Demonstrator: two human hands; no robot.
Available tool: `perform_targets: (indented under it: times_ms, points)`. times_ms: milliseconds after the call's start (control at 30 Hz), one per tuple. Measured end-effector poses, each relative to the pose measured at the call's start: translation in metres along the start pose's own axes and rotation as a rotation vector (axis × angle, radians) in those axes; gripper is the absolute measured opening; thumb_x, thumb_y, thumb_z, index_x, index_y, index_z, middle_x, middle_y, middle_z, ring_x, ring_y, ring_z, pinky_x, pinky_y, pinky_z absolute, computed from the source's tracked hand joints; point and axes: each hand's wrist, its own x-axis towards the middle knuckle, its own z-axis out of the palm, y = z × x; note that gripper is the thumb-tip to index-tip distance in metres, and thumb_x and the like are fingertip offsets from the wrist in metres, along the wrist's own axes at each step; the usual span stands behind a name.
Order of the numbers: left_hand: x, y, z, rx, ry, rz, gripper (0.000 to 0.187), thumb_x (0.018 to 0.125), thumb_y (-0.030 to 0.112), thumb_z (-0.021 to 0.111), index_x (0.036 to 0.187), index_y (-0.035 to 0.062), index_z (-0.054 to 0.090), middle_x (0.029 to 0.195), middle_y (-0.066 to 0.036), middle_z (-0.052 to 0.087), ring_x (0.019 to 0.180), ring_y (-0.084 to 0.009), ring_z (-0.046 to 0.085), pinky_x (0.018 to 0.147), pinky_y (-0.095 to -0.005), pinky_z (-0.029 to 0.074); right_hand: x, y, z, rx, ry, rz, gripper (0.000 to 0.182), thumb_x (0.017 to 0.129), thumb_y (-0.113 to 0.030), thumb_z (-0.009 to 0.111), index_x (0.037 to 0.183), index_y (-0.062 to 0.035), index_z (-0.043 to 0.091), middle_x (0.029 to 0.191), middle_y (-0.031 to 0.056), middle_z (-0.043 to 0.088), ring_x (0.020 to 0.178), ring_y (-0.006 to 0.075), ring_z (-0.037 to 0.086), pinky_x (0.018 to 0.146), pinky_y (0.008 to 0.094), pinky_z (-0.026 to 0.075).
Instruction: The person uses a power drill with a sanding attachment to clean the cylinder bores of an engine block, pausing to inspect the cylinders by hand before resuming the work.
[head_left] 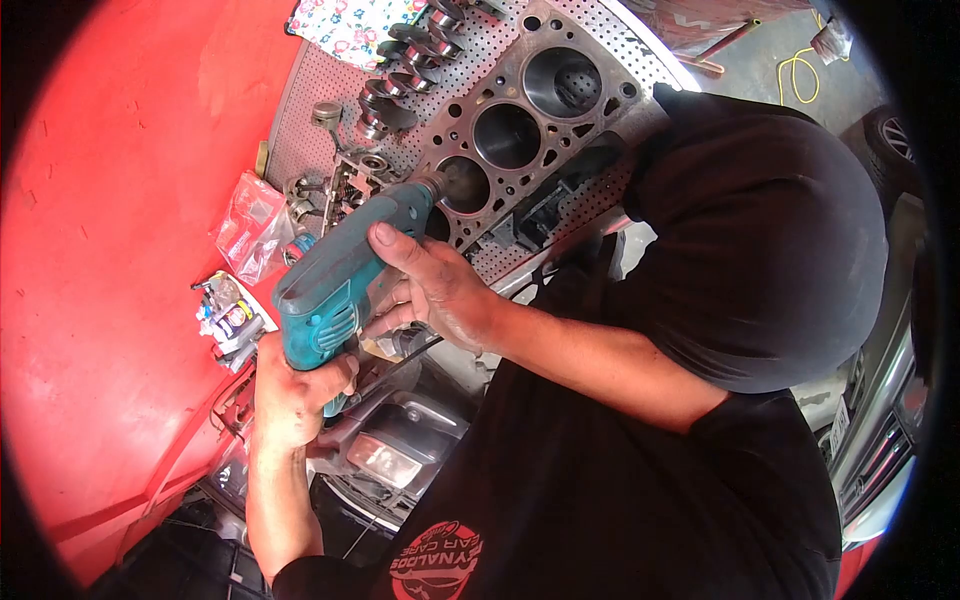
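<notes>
A teal and black power drill (pixel 345 255) slants up toward a metal engine block (pixel 545 125). My left hand (pixel 290 395) wraps round its rear handle, with fingers at the trigger area. Against the drill body lies my right hand (pixel 430 290), thumb along its side and fingers under it. The drill's chuck (pixel 432 184) reaches the edge of a cylinder bore (pixel 465 185). Inside that bore the attachment is blurred and cannot be made out. Other round bores with dark walls open along the block's flat top.
A crankshaft (pixel 390 90), a piston (pixel 326 115) and a floral cloth (pixel 350 25) lie on a perforated surface (pixel 315 85). Bottles (pixel 232 320) and a plastic bag (pixel 250 225) rest on red bodywork (pixel 120 250). A rounded black cloth form (pixel 770 230) blocks the right side.
</notes>
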Motion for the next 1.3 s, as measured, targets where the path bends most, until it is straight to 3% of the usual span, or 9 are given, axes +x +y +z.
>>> perform_targets:
  times_ms: [667, 1300]
  points:
    - [-0.0033, 0.0002, -0.0027, -0.004, -0.001, -0.002, 0.015, 0.073, -0.001, 0.064, 0.088, -0.0042, 0.066, 0.072, -0.004, 0.064, 0.059, -0.0121, 0.057, 0.056, -0.0272, 0.045, -0.0021, -0.0009, 0.0058, -0.012, 0.02, -0.014, 0.071, 0.096, -0.062, 0.057, 0.138, -0.0051, 0.049, 0.119, 0.0127, 0.065, 0.105, 0.0251, 0.069, 0.086, 0.0431, 0.059]
    - [-0.005, -0.0005, -0.0007, -0.021, 0.009, -0.001, 0.013, 0.072, 0.0, 0.063, 0.084, -0.0034, 0.065, 0.069, -0.004, 0.062, 0.058, -0.0124, 0.057, 0.056, -0.0277, 0.046, -0.0046, -0.0017, 0.0063, -0.016, 0.003, 0.012, 0.072, 0.096, -0.062, 0.057, 0.138, -0.0045, 0.048, 0.119, 0.0145, 0.064, 0.107, 0.0271, 0.068, 0.088, 0.0461, 0.059]
